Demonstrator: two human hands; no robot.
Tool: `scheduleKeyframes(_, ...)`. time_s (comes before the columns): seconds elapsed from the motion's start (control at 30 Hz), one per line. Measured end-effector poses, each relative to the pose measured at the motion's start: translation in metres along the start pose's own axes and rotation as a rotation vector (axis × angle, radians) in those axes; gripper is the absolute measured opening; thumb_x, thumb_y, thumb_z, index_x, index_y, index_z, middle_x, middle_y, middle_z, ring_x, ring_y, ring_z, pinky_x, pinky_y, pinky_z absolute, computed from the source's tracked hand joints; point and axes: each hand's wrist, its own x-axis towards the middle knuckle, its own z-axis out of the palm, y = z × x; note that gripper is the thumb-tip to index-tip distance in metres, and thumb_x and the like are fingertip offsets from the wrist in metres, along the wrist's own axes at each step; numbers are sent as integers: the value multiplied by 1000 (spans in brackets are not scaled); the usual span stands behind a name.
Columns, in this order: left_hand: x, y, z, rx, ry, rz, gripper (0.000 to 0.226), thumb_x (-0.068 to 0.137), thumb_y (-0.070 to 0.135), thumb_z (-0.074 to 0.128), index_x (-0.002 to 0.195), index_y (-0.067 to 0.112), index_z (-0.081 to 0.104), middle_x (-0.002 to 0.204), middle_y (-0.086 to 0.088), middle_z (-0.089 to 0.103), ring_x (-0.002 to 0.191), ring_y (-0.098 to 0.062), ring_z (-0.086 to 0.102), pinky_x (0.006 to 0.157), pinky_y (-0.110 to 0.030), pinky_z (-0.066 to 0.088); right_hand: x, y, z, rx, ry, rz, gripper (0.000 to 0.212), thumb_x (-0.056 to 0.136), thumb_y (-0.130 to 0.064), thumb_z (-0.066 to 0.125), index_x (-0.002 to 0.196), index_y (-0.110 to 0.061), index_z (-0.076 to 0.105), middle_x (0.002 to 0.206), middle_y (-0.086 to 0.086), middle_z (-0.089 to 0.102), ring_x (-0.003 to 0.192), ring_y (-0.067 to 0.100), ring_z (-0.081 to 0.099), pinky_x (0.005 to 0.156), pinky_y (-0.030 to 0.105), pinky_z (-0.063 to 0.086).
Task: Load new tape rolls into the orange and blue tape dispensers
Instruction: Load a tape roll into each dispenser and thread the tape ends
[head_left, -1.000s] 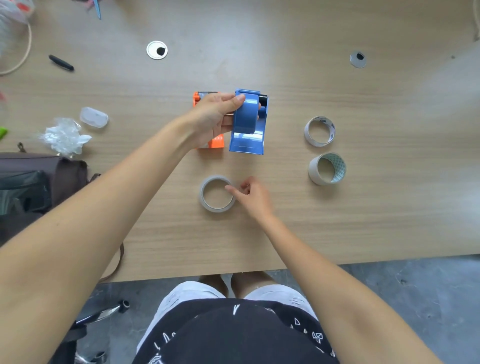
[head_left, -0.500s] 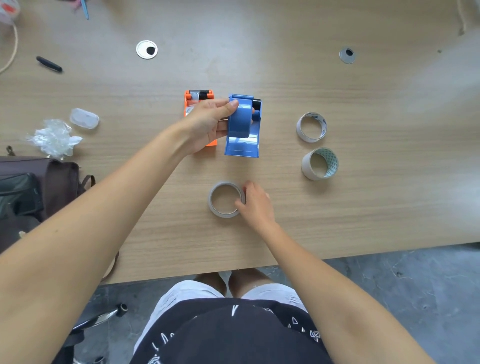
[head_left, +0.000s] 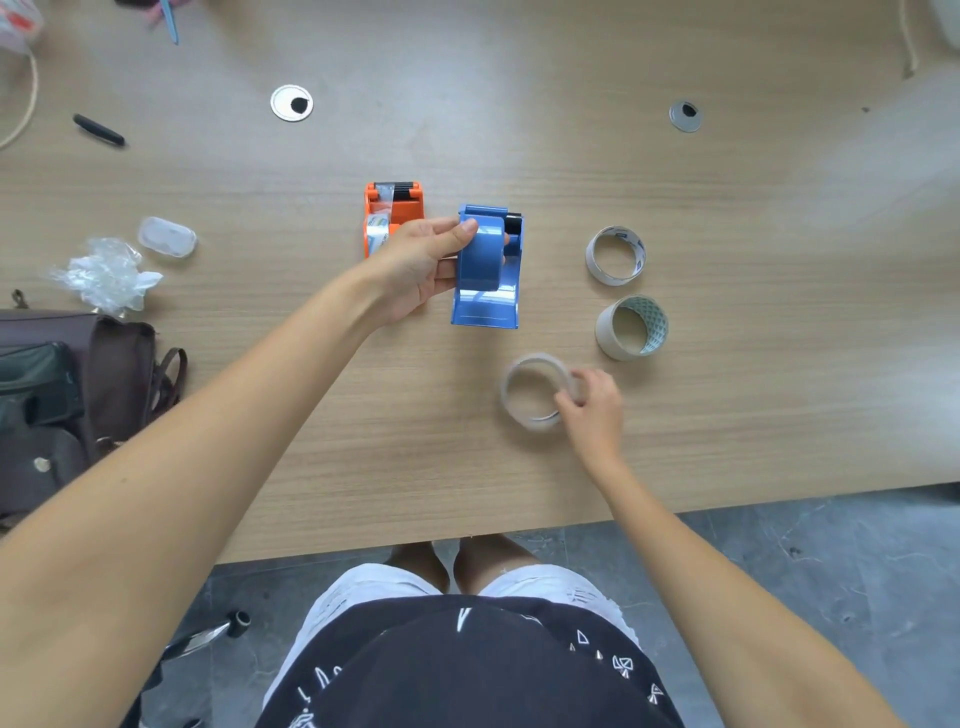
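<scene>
Blue tape dispenser (head_left: 488, 270) stands on the tabletop (head_left: 727, 415), centre of view, long axis running away from the person. Left hand (head_left: 421, 265) wraps its left side, thumb over the top of the hood, fingers under; grip closed on the dispenser.

Orange tape dispenser (head_left: 393, 213) sits just beside it to the left, partly hidden behind the left hand; a strip of tape shows on it.

Right hand (head_left: 592, 410) pinches the right edge of a clear tape roll (head_left: 535, 392). Roll is blurred and appears tilted up off the tabletop, though whether its near edge touches the wood cannot be told. Grip narrow, holding the roll.

Two more rings lie right of the blue dispenser, near each other but apart: a white cardboard core (head_left: 615, 254) farther off, and a patterned roll (head_left: 631, 327) nearer.
</scene>
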Motion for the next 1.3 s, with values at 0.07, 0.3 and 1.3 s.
scheduleKeyframes(0.07, -2, -4, 1, -12, -6, 6, 29, 99, 23, 45, 119, 9, 60, 111, 0, 70, 101, -15, 68, 89, -29, 53, 13, -8, -27, 60, 106, 41, 31, 82, -10, 64, 112, -7, 63, 104, 8, 67, 91, 22, 61, 78, 23, 41)
scheduleKeyframes(0.3, -6, -10, 14, -70, -21, 7, 25, 100, 22, 43, 114, 14, 62, 108, 2, 71, 97, -12, 68, 84, -25, 52, 53, -86, -76, 159, 365, -201, 37, 78, -25, 67, 114, -16, 65, 79, -6, 59, 66, 15, 50, 67, 27, 43)
scheduleKeyframes(1.3, -15, -7, 36, 16, -44, 13, 38, 97, 34, 48, 128, 12, 55, 119, -17, 65, 105, -26, 64, 97, -30, 45, 42, -144, -61, 238, -334, -330, 55, 87, -28, 65, 139, -24, 46, 109, 8, 65, 73, 27, 69, 77, 34, 57)
